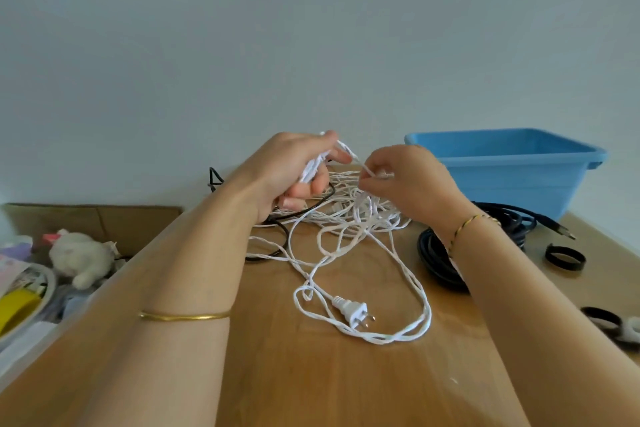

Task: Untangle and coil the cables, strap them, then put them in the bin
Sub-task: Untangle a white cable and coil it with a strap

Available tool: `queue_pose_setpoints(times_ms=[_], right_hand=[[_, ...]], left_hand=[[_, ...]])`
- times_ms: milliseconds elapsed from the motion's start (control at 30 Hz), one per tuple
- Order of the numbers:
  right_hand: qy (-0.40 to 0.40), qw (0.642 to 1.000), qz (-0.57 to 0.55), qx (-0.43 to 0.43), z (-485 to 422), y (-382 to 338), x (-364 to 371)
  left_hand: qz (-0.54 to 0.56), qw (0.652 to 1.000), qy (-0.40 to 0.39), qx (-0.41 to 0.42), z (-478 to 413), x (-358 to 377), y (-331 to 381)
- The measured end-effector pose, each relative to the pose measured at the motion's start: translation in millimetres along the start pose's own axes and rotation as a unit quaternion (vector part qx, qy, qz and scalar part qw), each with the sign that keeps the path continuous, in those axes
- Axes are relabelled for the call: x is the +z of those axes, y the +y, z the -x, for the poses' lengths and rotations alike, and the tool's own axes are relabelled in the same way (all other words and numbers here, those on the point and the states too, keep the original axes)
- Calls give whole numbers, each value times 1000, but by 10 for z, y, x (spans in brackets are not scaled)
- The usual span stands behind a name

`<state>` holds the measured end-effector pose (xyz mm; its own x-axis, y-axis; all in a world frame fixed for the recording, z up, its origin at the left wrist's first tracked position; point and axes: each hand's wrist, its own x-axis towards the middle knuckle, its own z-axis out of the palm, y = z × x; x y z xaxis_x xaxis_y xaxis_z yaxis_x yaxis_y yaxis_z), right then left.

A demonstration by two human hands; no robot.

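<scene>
head view: both hands (294,173) (405,180) clamped on white cable (346,218), blue bin (512,177) beyond.

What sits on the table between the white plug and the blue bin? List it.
In the head view, between the white plug and the blue bin lie loops of the white cable and the coiled dark cable.
</scene>
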<state>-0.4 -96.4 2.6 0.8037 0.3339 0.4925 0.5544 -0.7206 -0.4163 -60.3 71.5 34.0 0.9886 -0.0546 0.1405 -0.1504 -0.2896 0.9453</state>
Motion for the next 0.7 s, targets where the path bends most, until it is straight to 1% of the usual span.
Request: queue_pose_setpoints(times_ms=[67, 100, 167, 267, 333, 367, 433, 500, 567, 633, 667, 700], right_hand=[[-35, 997, -61, 7, 13, 14, -12], [-48, 995, -87, 9, 24, 19, -15], [-62, 989, -136, 22, 51, 35, -5], [-55, 973, -216, 67, 54, 118, 20], [-42, 966, -230, 111, 41, 177, 21], [-42, 967, -216, 131, 34, 202, 22], [-47, 978, -137, 149, 19, 252, 34], [-58, 984, -57, 160, 14, 299, 55], [-74, 982, 12, 174, -10, 348, 99], [-73, 976, 75, 191, -12, 349, 141], [-58, 978, 83, 184, -19, 336, 152], [-28, 984, 59, 165, -14, 291, 158]], left_hand=[[112, 994, -10, -11, -31, -43, -11], [172, 985, -13, -15, -44, -71, -17], [261, 965, 7, -21, -66, -127, -44], [314, 945, 89, -6, -107, -191, -105], [324, 933, 156, 15, -124, -205, -129], [327, 926, 187, 29, -129, -201, -128], [326, 912, 239, 65, -128, -177, -113], [321, 904, 267, 96, -127, -138, -88], [315, 900, 274, 124, -121, -110, -71], [308, 901, 266, 148, -112, -120, -58], [302, 906, 251, 154, -111, -132, -47], [293, 916, 227, 155, -103, -142, -48]])
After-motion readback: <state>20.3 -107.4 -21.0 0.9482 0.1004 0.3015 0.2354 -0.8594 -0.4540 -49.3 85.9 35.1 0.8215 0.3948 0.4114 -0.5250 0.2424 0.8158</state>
